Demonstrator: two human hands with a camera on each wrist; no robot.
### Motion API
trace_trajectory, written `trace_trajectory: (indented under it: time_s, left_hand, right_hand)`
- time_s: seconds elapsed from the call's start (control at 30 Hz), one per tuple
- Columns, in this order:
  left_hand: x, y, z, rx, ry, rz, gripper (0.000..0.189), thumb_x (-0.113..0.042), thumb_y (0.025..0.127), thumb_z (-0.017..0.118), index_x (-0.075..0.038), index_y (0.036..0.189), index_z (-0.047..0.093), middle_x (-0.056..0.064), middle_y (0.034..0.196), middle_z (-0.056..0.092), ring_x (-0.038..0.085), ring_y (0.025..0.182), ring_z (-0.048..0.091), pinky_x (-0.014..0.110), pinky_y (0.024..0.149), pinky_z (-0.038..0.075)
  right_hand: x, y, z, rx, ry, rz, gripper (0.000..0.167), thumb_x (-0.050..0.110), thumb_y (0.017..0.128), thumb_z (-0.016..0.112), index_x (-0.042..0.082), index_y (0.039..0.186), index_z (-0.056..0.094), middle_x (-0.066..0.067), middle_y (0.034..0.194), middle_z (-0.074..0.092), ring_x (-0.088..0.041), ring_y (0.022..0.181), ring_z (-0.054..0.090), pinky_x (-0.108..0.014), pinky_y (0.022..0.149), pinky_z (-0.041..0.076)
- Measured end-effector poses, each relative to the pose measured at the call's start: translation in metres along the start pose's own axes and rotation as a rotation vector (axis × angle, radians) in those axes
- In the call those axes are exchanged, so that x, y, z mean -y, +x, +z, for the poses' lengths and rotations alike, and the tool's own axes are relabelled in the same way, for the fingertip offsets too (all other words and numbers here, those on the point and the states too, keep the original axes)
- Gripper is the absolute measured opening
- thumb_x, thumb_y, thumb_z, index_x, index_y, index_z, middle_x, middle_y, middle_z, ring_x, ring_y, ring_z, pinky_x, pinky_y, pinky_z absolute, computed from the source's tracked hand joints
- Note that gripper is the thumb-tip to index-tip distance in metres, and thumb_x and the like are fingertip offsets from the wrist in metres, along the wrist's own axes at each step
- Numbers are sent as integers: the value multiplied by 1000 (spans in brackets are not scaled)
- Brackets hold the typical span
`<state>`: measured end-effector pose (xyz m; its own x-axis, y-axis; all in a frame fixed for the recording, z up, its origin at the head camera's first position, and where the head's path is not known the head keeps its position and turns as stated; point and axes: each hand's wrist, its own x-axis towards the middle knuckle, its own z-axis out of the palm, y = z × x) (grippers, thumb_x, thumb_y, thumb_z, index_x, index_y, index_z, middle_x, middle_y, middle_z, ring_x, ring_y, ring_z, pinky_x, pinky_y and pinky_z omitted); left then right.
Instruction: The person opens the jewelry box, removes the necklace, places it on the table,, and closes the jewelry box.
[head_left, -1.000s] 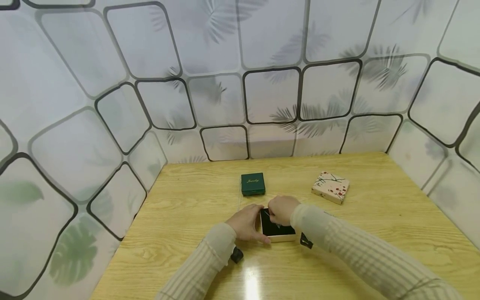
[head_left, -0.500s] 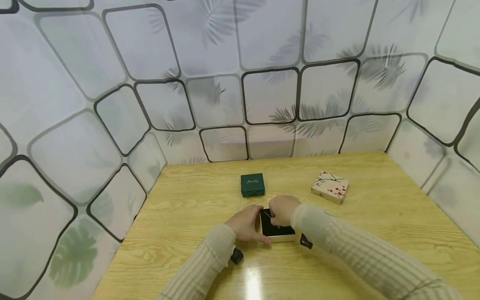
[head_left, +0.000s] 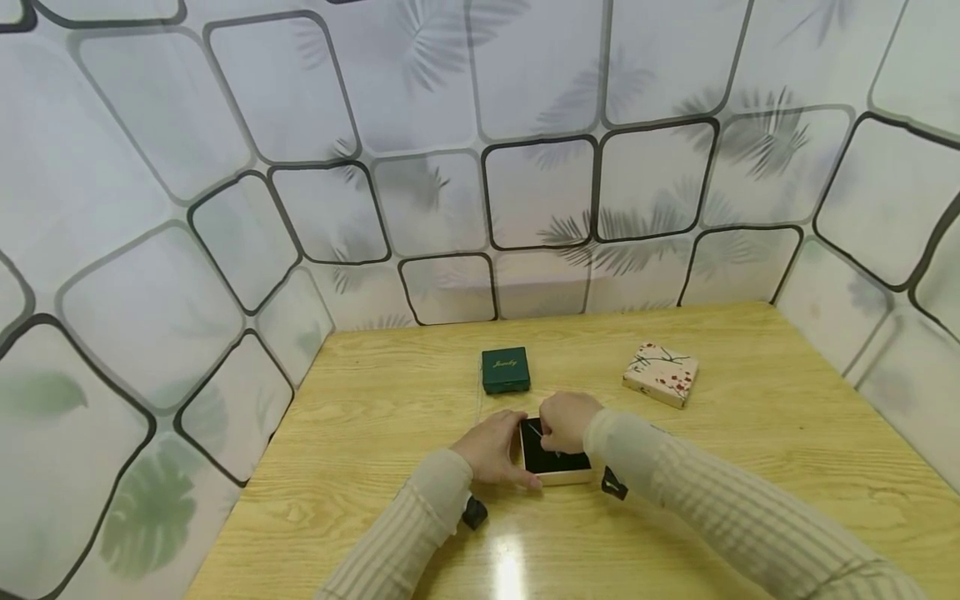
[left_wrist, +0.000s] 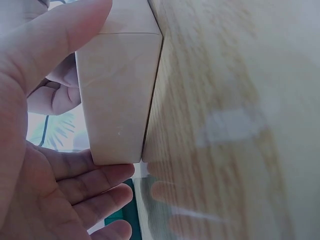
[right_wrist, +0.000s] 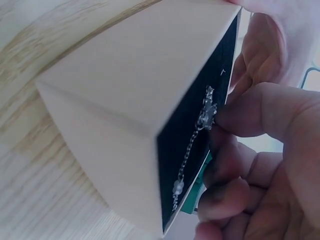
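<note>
An open pale-pink jewelry box (head_left: 565,478) with a black lining sits on the table, its plain side filling much of the right wrist view. A silver chain (right_wrist: 188,152) with a sparkling pendant and a small bead lies across the lining. My left hand (head_left: 491,448) holds the box from its left side, thumb at the near side and fingers at the far side. My right hand (head_left: 570,421) reaches over the box from the right, fingers curled. Its thumb and fingertips pinch at the pendant (right_wrist: 207,117); the exact contact is partly hidden.
A dark green box (head_left: 505,370) with gold lettering stands behind the hands. At the back right lies a floral-printed lid (head_left: 662,375). A thin pale strand (head_left: 479,392) lies beside the green box. Patterned curtains (head_left: 540,192) enclose the wooden table (head_left: 360,417).
Almost nothing differs. Both hands stay at the box, and the right hand's fingers shift only very slightly over the chain.
</note>
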<state>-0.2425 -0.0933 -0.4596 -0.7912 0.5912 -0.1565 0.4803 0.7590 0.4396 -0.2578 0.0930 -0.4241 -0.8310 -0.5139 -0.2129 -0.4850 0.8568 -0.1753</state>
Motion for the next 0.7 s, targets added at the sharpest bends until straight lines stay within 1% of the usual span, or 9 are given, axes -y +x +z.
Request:
trace_trajectory:
  time_s: [0.2,0.33,0.5,0.7]
  left_hand:
    - [2,1,2,-2,1,17,113,-67,68,74,-4,150,27,10,147,39,23,133,40,38,107,36]
    - [4,1,4,-15,2,25,114,-67,68,74,-4,150,27,9,146,39,22,132,40,37,107,37]
    - [4,0,4,-31,-7,37,114,-67,68,75,-3,149,28,10,145,40,22,132,41,37,107,37]
    - [3,0,5,-35,-9,37,113,-66,68,75,-2,149,28,10,144,41,22,131,41,37,106,37]
  right_hand:
    - [-3,-1,1,-28,71,-21,21,22,89,67,19,70,60,9,61,55,-9,55,50,-30,58,46]
    - [-7,1,2,-57,74,-54,19,16,89,67,18,74,56,7,65,52,-10,57,48,-30,59,43]
    - [-11,3,3,-82,113,-100,17,9,85,69,15,81,54,4,72,51,-12,64,48,-31,63,44]
    - [-12,3,3,-86,149,-101,13,5,83,69,11,91,60,4,76,55,-10,67,52,-31,67,49]
